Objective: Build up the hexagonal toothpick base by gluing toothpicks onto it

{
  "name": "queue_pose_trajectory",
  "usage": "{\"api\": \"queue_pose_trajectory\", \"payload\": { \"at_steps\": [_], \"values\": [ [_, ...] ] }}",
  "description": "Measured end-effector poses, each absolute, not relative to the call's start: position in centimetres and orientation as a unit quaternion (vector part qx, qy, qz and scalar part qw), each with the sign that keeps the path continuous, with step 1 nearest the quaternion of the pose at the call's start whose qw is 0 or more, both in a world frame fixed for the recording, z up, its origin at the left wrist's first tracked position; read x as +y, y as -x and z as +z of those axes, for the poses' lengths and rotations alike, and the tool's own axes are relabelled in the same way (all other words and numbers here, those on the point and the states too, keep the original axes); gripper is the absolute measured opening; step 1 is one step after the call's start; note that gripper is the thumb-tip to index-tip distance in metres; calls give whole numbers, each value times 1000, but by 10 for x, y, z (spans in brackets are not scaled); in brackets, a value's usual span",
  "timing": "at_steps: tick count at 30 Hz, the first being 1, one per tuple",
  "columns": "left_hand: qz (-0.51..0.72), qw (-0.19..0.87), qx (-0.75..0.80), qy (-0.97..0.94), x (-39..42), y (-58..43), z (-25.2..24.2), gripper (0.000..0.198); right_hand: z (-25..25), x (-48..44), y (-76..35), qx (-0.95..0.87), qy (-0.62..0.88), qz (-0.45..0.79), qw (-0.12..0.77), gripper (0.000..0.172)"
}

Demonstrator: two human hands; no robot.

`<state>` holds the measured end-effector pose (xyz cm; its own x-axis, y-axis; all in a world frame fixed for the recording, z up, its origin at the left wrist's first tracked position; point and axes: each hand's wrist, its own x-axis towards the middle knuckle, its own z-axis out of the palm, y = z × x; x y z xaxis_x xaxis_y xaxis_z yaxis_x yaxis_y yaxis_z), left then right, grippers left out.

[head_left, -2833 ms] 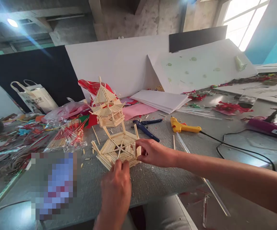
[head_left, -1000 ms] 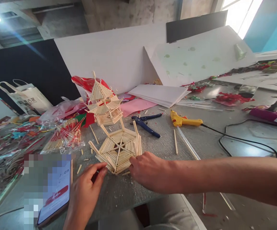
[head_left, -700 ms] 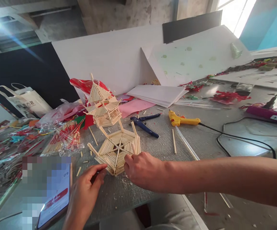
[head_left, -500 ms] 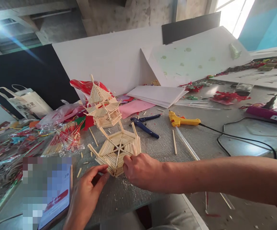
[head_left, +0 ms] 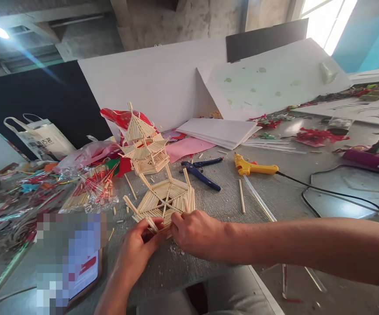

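A hexagonal wooden-stick tier (head_left: 178, 202) lies on the grey mat, with short upright sticks at its corners and spokes meeting over a dark central opening. At its near left corner my left hand (head_left: 145, 238) is closed, thumb and fingers around the edge beside an upright stick (head_left: 151, 224). My right hand (head_left: 194, 232) is curled against the near right side, fingers pinched; what lies between them is hidden. Right behind the tier stands a small stick pagoda (head_left: 146, 151) with a pointed roof.
Blue-handled cutters (head_left: 204, 174) and a yellow glue gun (head_left: 255, 168) lie behind and to the right, near a loose stick (head_left: 242, 197) and a clear glue stick (head_left: 259, 200). A phone (head_left: 84, 273) is at left, beyond it bundled sticks (head_left: 99, 186). White boards (head_left: 218, 131) lie behind.
My left hand has moved right and closed on the near left corner of the stick tier. The right hand stays pinched in about the same place; the view has shifted slightly.
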<state>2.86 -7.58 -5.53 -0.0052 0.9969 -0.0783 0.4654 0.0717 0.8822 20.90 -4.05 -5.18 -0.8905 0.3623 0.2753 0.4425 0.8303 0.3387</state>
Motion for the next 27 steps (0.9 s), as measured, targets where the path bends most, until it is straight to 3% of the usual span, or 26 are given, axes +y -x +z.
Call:
{"api": "queue_pose_trajectory", "payload": {
  "at_steps": [13, 22, 27],
  "values": [
    [311, 291, 659, -620, -73, -33, -57, 29, -52, -42, -217, -943, 215, -203, 152, 11],
    [335, 286, 654, -615, -75, -34, -64, 31, -21, -27, -269, -913, 363, -56, 177, 17],
    [338, 279, 661, -609, -75, -35, -64, 31, -27, -15, -263, -919, 350, 81, 162, 21]
  ]
}}
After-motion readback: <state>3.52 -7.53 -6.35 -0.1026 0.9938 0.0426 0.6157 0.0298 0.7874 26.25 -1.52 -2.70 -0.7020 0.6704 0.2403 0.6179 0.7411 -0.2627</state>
